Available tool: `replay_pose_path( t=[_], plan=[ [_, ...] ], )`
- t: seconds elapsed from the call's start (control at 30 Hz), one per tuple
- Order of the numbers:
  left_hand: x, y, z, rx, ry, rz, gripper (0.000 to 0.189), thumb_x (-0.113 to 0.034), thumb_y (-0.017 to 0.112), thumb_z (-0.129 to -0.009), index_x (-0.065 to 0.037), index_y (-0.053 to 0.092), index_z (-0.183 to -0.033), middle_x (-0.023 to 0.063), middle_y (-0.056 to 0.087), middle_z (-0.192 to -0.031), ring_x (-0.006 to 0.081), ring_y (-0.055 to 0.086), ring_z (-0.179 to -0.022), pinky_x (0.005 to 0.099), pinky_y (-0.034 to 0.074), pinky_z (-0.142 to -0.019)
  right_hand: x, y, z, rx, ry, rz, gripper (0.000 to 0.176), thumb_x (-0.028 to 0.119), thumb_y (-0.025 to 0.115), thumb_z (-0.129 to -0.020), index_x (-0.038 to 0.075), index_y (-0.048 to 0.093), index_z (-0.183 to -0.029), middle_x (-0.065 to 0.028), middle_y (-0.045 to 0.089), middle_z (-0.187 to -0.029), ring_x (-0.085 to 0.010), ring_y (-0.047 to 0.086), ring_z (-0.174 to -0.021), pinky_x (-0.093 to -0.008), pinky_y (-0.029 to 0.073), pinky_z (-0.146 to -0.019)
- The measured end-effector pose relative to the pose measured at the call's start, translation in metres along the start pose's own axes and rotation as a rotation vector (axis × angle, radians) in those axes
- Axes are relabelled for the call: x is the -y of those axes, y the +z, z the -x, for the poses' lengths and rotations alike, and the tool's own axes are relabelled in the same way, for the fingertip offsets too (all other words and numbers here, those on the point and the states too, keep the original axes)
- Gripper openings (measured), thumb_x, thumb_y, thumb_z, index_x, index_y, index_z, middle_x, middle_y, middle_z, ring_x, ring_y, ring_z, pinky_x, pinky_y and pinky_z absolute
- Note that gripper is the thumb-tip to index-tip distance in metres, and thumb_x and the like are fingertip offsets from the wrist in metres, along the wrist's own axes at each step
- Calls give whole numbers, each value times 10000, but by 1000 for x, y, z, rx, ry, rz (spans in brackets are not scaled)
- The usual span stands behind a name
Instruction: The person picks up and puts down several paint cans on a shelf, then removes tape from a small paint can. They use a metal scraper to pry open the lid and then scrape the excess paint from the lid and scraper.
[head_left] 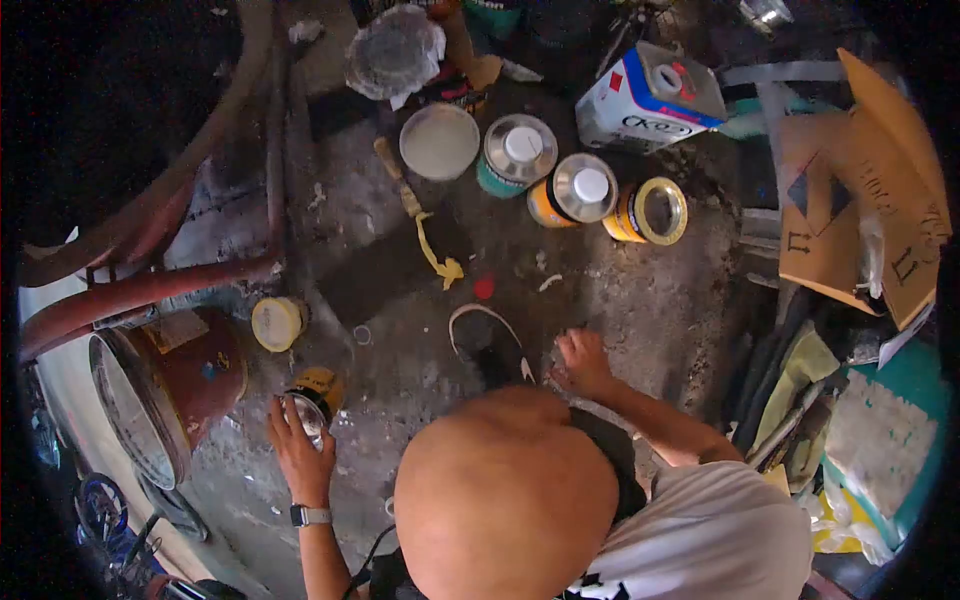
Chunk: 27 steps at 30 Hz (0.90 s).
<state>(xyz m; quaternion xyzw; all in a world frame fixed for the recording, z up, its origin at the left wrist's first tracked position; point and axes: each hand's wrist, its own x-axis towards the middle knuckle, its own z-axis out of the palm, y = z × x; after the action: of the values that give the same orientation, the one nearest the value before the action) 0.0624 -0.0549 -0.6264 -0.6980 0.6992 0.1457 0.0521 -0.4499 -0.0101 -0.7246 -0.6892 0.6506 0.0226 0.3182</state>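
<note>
My left hand (300, 455), with a watch at the wrist, grips a small yellow-and-black can (322, 385) low on the left. Its fingers lie along the left side of the can, and the thumb is at the right. My right hand (587, 362) is closed, fingers curled, just right of a dark shoe with a pale edge (490, 340). What the right fingers hold, if anything, I cannot make out. A bare knee (505, 490) fills the lower middle, between the hands.
Several cans stand ahead: a teal can (497, 178), a yellow-orange can (547, 205), and a yellow can (622, 215). Behind them is a square tin (610, 105). A scraper-like tool (410, 200) lies left. A brown bucket (200, 370) tilts far left; a cardboard box (830, 190) stands right.
</note>
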Motion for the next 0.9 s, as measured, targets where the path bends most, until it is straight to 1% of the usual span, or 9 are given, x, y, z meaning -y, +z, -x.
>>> replay_pose_path(
  t=[0.1, 0.13, 0.2, 0.33, 0.5, 0.57, 0.63, 0.73, 0.9],
  plan=[
    [4, -1, -3, -13, 47, -30, 818, -179, 730, -768, 2, 395, -1492, 263, 379, -1537, 487, 388, -1376, 541, 380, -1145, -10, 13, 5, -126, -154, 121, 514, 236, 779, -749, 6, 603, -1174, -189, 559, -1137, -413, 542, -1097, -529, 435, -975],
    [1, -5, -8, -48, 43, -24, 818, -179, 730, -768, 2, 395, -1492, 263, 379, -1537, 487, 388, -1376, 541, 380, -1145, -22, 18, 1, -119, -174, 153, 545, 262, 773, -770, 23, 592, -1225, -190, 559, -1185, -416, 545, -1115, -519, 435, -983],
    [-7, -12, -9, 90, -41, -111, 832, -207, 746, -759, -1, 397, -1486, 268, 393, -1520, 478, 414, -1353, 530, 412, -1121, -31, 11, -3, -109, -196, 182, 576, 287, 766, -791, 40, 580, -1277, -190, 559, -1233, -418, 547, -1133, -508, 435, -991],
    [-5, -8, -8, 109, -64, -157, 847, -230, 755, -752, -14, 396, -1488, 277, 400, -1507, 483, 432, -1330, 529, 428, -1102, -32, -9, -16, -118, -141, 73, 574, 263, 754, -812, 19, 559, -1292, -216, 555, -1259, -428, 558, -1145, -515, 460, -999],
    [-4, -8, -6, 82, -28, -72, 837, -230, 752, -755, -54, 408, -1498, 261, 395, -1519, 516, 436, -1315, 551, 427, -1090, 7, -4, -53, -163, -192, 34, 555, 276, 740, -854, 13, 546, -1303, -235, 555, -1258, -430, 575, -1146, -515, 483, -992],
    [0, -6, -4, 35, -8, -44, 820, -219, 750, -774, -62, 406, -1503, 253, 394, -1525, 512, 434, -1318, 553, 423, -1092, 23, 17, -72, -249, -302, 18, 551, 287, 747, -855, 15, 548, -1290, -239, 541, -1277, -434, 576, -1150, -519, 485, -988],
    [5, -5, 0, 0, 2, -16, 804, -208, 748, -794, -70, 405, -1508, 246, 392, -1531, 508, 432, -1322, 555, 419, -1095, 41, 21, -94, -222, -356, -15, 532, 264, 750, -850, 19, 549, -1278, -243, 539, -1281, -435, 575, -1144, -528, 487, -977],
    [9, -7, 10, -12, 30, 58, 794, -229, 774, -820, -89, 412, -1513, 229, 390, -1540, 489, 425, -1333, 556, 413, -1097, 72, 16, -115, -319, -380, -70, 500, 200, 748, -838, 17, 548, -1258, -242, 559, -1211, -441, 578, -1115, -502, 499, -947],
    [12, -4, 6, -51, 39, 24, 891, -280, 871, -723, -155, 454, -1501, 182, 413, -1536, 444, 442, -1331, 536, 431, -1076, 96, 0, -130, -266, -432, -198, 421, 166, 732, -854, 37, 566, -1219, -223, 573, -1176, -430, 585, -1046, -491, 499, -876]
  ],
)
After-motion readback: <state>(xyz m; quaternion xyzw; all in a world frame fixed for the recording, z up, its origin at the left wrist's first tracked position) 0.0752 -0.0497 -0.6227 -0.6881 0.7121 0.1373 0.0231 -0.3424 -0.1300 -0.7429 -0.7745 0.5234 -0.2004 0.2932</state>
